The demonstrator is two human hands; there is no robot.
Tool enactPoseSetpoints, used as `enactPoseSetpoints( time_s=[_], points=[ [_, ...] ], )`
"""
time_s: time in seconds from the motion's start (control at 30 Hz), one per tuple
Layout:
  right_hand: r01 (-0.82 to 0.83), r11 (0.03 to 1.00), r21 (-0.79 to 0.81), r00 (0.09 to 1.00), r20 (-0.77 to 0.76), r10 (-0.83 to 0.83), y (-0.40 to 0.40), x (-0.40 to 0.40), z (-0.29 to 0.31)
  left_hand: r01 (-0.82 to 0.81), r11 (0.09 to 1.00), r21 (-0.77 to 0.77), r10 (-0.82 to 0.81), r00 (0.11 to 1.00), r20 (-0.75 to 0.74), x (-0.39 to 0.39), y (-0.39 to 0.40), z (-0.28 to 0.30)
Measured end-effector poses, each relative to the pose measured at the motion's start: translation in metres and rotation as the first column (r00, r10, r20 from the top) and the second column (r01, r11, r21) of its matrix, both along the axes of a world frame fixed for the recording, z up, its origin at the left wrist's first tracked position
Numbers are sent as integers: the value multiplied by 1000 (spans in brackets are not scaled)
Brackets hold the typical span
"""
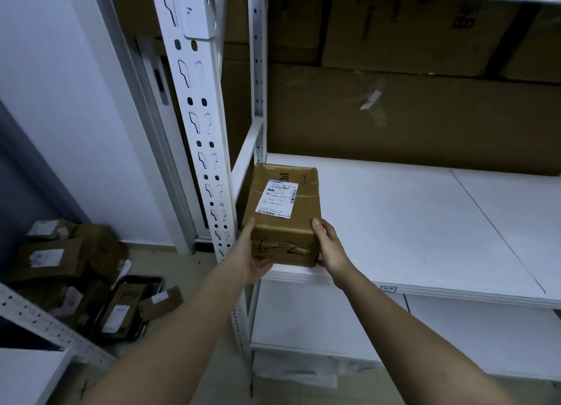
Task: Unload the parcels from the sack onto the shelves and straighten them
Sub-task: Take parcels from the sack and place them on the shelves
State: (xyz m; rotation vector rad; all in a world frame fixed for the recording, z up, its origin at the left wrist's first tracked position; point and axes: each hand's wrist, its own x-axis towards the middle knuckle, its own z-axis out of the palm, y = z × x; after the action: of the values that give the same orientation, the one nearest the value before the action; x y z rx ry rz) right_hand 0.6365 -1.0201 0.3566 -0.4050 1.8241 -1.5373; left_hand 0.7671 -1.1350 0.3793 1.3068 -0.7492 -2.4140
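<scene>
Gripping parcel (283, 219) both sides: left hand (253, 257), right hand (329, 246), fingers curled round, on shelf (425, 237) edge.

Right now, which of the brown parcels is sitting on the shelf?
The parcel held by both hands, left hand, right hand, at the shelf's front-left corner; the others lie on the floor.

The parcel (285, 213) sits at the shelf's (425, 228) front left corner, more parcels (76, 271) on the floor left.

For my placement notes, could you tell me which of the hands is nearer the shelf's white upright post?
Left. The left hand sits beside the post; the right hand holds the parcel's far side.
</scene>
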Motion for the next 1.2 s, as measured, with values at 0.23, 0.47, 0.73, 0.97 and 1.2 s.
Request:
enactPoseSetpoints(
  time_s=[0.23, 0.47, 0.73, 0.97, 1.2],
  points=[
    [12, 1000, 15, 1000, 8, -12, -12, -15, 3, 45, 997, -56, -42, 998, 52, -17, -13, 0],
    [12, 1000, 14, 1000, 20, -13, -19, -22, 2, 33, 998, -46, -31, 999, 42, -25, -19, -3],
    [-22, 999, 23, 999, 37, 21, -19, -25, 6, 104, 994, -37, -103, 994, 33, -22, -20, -4],
    [124, 992, 37, 992, 20, -125, -6, -19, 1, 386, 914, -127, -341, 899, 275, 6, -8, -14],
    [246, 960, 131, 969, -60, -240, 34, -2, -10, 544, 817, -190, -427, 793, 435, 15, 16, -25]
  ],
)
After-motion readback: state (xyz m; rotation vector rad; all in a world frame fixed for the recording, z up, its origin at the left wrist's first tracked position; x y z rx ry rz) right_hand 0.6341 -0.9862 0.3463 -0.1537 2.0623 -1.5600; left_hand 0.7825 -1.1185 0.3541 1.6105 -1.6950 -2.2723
